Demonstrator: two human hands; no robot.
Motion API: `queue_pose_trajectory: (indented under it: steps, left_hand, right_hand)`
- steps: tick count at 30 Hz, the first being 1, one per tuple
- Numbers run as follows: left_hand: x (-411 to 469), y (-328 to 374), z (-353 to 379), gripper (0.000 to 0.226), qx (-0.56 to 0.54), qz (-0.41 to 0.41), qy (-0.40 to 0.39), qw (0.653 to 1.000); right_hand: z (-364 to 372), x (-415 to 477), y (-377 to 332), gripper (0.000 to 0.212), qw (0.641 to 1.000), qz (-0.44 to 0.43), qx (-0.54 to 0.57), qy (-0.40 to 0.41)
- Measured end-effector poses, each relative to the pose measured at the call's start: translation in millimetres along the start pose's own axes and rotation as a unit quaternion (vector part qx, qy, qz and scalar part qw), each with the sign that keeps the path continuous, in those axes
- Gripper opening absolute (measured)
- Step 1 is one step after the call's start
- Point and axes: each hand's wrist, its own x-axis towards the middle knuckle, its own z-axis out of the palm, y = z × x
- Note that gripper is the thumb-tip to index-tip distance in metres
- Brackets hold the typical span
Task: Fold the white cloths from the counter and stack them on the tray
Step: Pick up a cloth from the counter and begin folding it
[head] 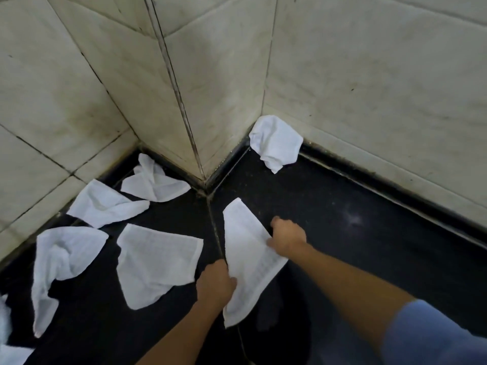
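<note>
At the middle of the black counter (355, 196), the left hand (214, 283) curls round the near edge of a white cloth (245, 248), and the right hand (287, 235) pinches its right edge. This cloth is a long, narrow folded strip with a faint woven grid, lying slantwise on the glossy, speckled stone. Just left lies a flatter cloth (155, 262), roughly square. Beyond it, crumpled cloths (105, 204) lie near the wall, and another (275, 142) sits bunched in the far corner. Cream, marbled wall tiles (369, 75) have dark grout.
</note>
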Motion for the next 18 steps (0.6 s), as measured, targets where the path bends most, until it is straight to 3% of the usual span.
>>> queue_pose_trajectory:
  steps: [3, 6, 11, 13, 16, 18]
  left_hand:
    - [-3.7, 3.9, -4.7, 0.02, -0.027, 0.012, 0.025, 0.999]
    - [-11.7, 10.3, -6.3, 0.028, -0.059, 0.063, 0.06, 0.994]
    - [-31.8, 13.8, 16.0, 0.025, -0.035, 0.128, -0.031, 0.991]
    - [-35.6, 14.2, 22.9, 0.028, -0.022, 0.131, -0.035, 0.991]
    - [-28.1, 21.0, 20.9, 0.023, -0.016, 0.115, 0.013, 0.993]
    - [-14.5, 33.6, 17.9, 0.021, -0.013, 0.108, 0.036, 0.993]
  right_hand:
    - [13.8, -23.7, 15.2, 0.015, 0.995, 0.033, 0.094, -0.013]
    - [10.6, -50.1, 49.0, 0.011, 0.979, 0.051, 0.196, 0.025]
    - [21.7, -105.8, 124.7, 0.014, 0.955, 0.102, 0.265, 0.085]
    - [35.0, -122.2, 151.7, 0.012, 0.957, 0.134, 0.251, 0.058]
    - [45.4, -138.4, 174.1, 0.009, 0.982, 0.15, 0.115, -0.004]
    - [39.8, -135.7, 175.1, 0.018, 0.987, 0.142, 0.067, 0.023]
